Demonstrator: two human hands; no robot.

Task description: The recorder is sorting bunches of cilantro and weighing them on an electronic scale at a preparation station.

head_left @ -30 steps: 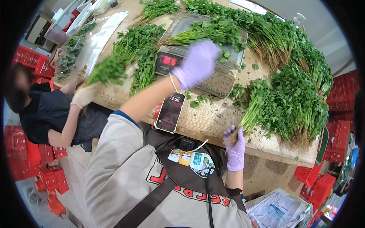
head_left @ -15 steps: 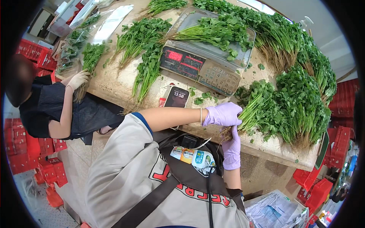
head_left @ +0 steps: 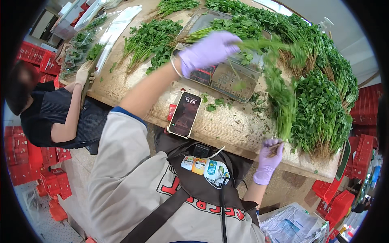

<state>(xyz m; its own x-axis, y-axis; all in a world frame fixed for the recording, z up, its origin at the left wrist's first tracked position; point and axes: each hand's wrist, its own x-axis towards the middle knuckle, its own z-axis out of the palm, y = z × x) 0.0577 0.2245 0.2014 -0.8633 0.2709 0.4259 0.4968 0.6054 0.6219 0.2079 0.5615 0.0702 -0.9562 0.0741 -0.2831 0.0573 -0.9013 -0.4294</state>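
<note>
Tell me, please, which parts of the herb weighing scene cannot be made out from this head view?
- Scale: its display is hidden behind the left hand.
- Sprigs in the left hand: motion-blurred, so their number is unclear.
- Stem ends of the bunch in the right hand: covered by the gloved fingers.
- Co-worker's hand: what it grips is too small to tell.

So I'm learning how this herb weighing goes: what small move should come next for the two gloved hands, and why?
Probably lower the left hand and lay its leafy green sprigs on the steel scale tray. It hovers over the scale, while the right hand holds a bunch's stem ends at the table edge.
</note>
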